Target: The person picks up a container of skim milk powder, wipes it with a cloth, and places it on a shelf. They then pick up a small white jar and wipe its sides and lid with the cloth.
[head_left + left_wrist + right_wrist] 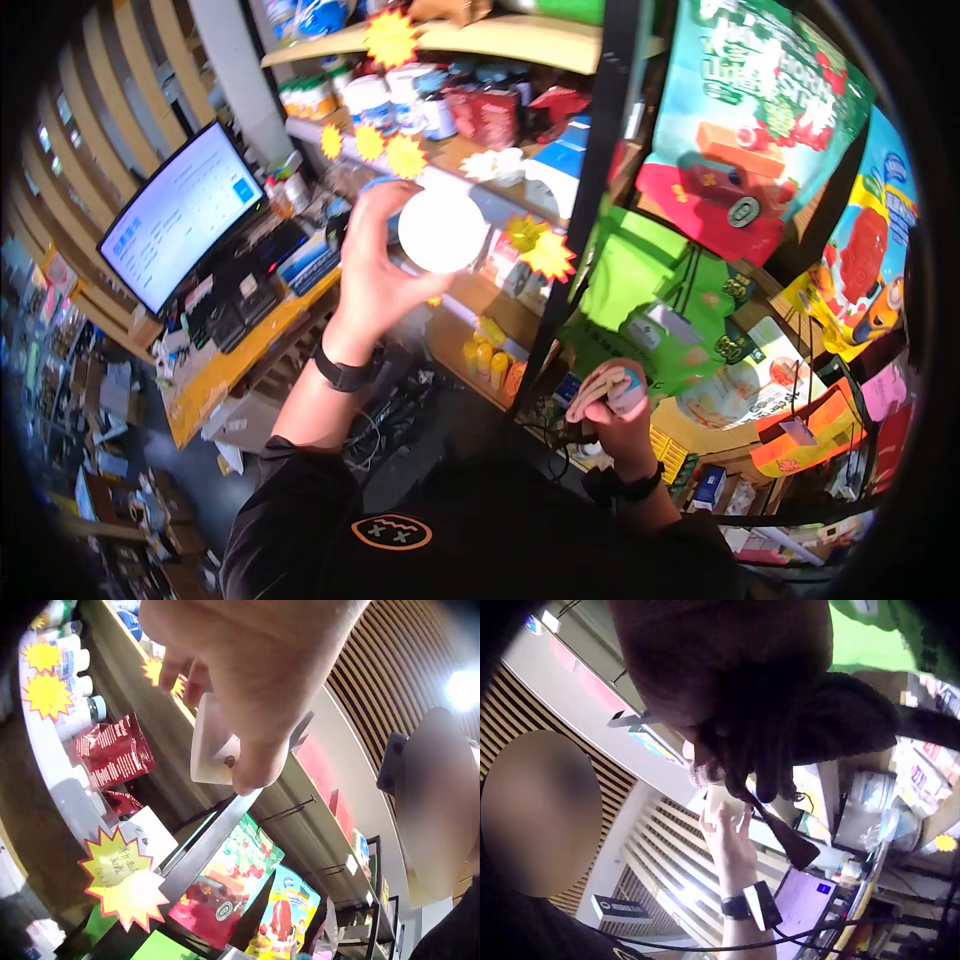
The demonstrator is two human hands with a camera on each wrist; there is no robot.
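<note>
We see the left hand [375, 265] raised toward the far shelves, fingers and thumb curled round a white cup [441, 230] held just in front of the yellow starburst price tags [547, 253]. The right hand [615, 405] sits near and low, fingers closed on a folded pink cloth [600, 388]. A monitor [180, 215] stands left.

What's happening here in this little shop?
A person stands at stocked shop shelves and holds up a white tub in the left hand, its round flat end facing the head camera. The right hand is lower down, near the body, gripping a folded cloth. Off to the left, a lit computer screen sits on a cluttered counter, and bright snack bags hang on the right.
</note>
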